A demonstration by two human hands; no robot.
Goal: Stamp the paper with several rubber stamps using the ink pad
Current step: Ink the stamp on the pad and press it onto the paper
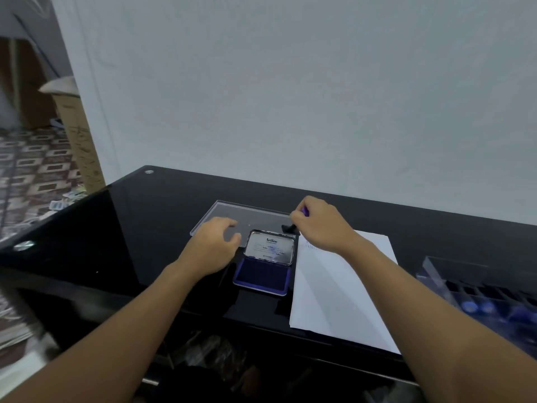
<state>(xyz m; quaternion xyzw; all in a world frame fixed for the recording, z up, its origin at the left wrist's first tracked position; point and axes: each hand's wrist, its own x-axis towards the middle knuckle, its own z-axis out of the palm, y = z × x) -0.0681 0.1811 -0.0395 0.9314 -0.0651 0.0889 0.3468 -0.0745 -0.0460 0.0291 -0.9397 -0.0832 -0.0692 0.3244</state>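
On a glossy black table, the right hand pinches a small purple stamp in curled fingers, above the far corner of the paper. The left hand hovers with fingers loosely bent, empty, beside the open ink pad. The stamp looks light and rigid, best held by its handle. The thin paper may slide, and its near edge lies close to the table's edge. Most of the sheet is blank.
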